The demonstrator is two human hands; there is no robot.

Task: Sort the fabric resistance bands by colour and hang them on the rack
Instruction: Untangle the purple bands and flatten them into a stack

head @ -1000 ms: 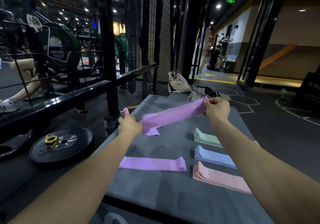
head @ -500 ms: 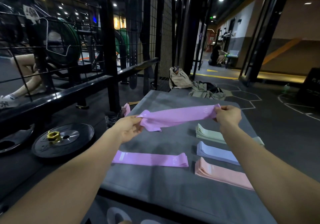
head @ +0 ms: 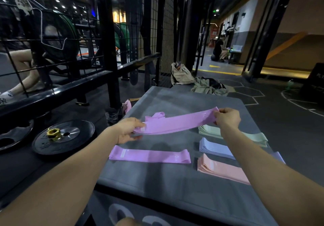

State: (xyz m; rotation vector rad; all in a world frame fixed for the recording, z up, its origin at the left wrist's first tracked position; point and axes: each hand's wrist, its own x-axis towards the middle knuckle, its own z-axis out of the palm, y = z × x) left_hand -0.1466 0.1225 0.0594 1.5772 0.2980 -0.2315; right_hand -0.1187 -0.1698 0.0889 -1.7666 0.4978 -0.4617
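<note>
Currently the purple band [head: 177, 123] hangs stretched above the grey mat [head: 157, 182], left hand [head: 128, 129] pinching one end, right hand [head: 228, 118] pinching the other. Below lies a flat purple band [head: 150, 156]; green stack [head: 210, 130], blue stack [head: 215, 148], pink stack [head: 220, 168] just beside. Risk: twisted left end bunches when laid down, landing askew or sliding off its match. Nothing hung on the rack yet.

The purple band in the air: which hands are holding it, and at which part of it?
Both hands hold the purple band by its ends: left hand grips one end, right hand the other.
</note>
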